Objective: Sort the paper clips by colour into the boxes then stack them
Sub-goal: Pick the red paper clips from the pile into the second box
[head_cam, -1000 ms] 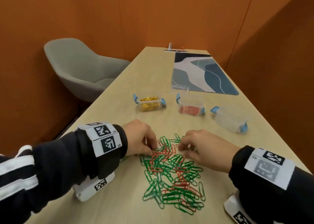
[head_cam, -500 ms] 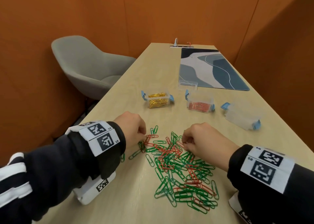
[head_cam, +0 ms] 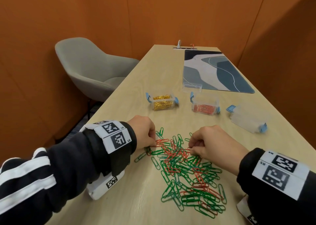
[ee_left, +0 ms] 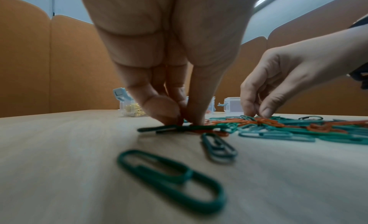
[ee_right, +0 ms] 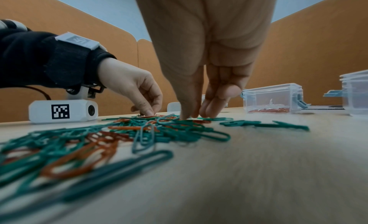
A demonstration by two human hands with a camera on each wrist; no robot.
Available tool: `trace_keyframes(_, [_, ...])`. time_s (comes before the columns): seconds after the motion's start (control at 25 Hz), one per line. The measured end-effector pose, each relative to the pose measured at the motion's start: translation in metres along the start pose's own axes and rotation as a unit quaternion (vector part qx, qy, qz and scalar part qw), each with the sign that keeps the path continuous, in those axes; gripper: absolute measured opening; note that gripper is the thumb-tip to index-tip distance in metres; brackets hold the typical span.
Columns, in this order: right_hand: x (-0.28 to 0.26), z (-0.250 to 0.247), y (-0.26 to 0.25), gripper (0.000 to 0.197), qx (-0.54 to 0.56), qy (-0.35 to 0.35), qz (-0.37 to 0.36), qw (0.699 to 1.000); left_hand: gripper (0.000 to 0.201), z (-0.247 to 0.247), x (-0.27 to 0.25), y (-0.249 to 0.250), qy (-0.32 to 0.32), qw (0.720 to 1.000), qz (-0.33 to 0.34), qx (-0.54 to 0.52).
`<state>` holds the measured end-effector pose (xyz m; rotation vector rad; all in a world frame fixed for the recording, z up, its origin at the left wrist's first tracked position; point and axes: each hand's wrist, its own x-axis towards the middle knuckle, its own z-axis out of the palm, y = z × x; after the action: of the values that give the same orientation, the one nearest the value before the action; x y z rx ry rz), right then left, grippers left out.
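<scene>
Many green and red clips in loose heap on table, near edge. Step judged: picking reds out for red box. Left hand at heap's far-left edge, fingertips pinched together on clips. Right hand at far-right edge, thumb and fingers closing on red clip; firm grip unclear. Advice: lift slowly, shake off snagged greens. Gold box filled; third box empty.

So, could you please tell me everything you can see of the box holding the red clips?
The red-clip box is small, clear plastic, with blue latches at both ends. It stands upright and lidless on the table, between the gold-clip box and the empty box. A thin layer of red clips covers its bottom. Neither hand touches it.
</scene>
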<state>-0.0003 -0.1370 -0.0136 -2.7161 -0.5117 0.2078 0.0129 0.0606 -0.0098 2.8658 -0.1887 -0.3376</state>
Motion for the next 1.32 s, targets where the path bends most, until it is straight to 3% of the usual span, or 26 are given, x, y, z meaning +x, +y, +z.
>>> trace_keyframes(0.24, [0.003, 0.003, -0.001, 0.006, 0.005, -0.024, -0.011, 1.000, 0.018, -0.001, -0.005, -0.001, 0.010, 0.999, -0.010, -0.030])
trace_keyframes(0.44, [0.001, 0.005, -0.001, 0.026, -0.057, -0.072, -0.040, 0.995, 0.017, 0.004, -0.004, 0.000, -0.025, 1.000, -0.006, -0.014])
trace_keyframes(0.52, [0.001, 0.006, -0.002, 0.022, -0.061, -0.084, -0.051, 0.993, 0.014, 0.005, -0.004, -0.001, -0.019, 1.000, -0.004, -0.021])
trace_keyframes(0.68, [0.002, 0.005, 0.000, 0.013, -0.021, -0.062, -0.065, 0.996, 0.005, 0.001, -0.006, -0.003, 0.007, 0.999, 0.007, -0.048])
trace_keyframes(0.8, [0.002, 0.005, 0.001, 0.012, -0.005, -0.036, -0.069, 0.997, 0.014, -0.005, -0.005, -0.005, 0.025, 0.996, 0.037, -0.080])
trace_keyframes(0.96, [0.003, 0.003, 0.002, 0.011, 0.019, 0.006, -0.068, 0.997, 0.026, -0.007, 0.002, -0.001, 0.002, 0.995, 0.102, -0.013])
trace_keyframes(1.32, [0.000, -0.006, 0.008, 0.010, -0.022, 0.028, -0.055, 0.998, 0.018, 0.000, 0.015, 0.016, -0.047, 0.980, 0.152, 0.116])
